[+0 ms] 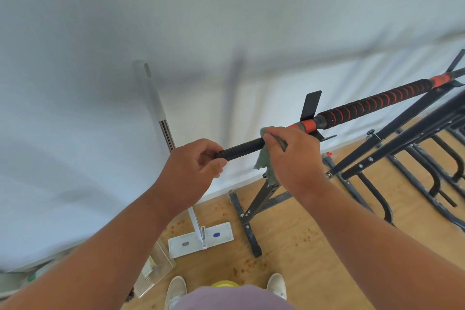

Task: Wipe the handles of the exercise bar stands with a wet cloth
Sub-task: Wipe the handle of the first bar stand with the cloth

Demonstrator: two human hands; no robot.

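Observation:
A long exercise bar (372, 104) lies across a black metal stand (261, 196), wrapped in black and orange foam with an orange collar. Its near end is a black ribbed handle (241, 150). My left hand (193, 171) grips the tip of that handle with curled fingers. My right hand (292, 156) holds a grey-green cloth (266, 166) wrapped over the handle just short of the orange collar. A corner of the cloth hangs down below the bar.
A flat mop (201, 238) with a long pole (161, 113) leans against the white wall on the left. More black stand frames (407, 158) crowd the right. A clear plastic container (156, 269) sits at lower left on the wooden floor, near my shoes.

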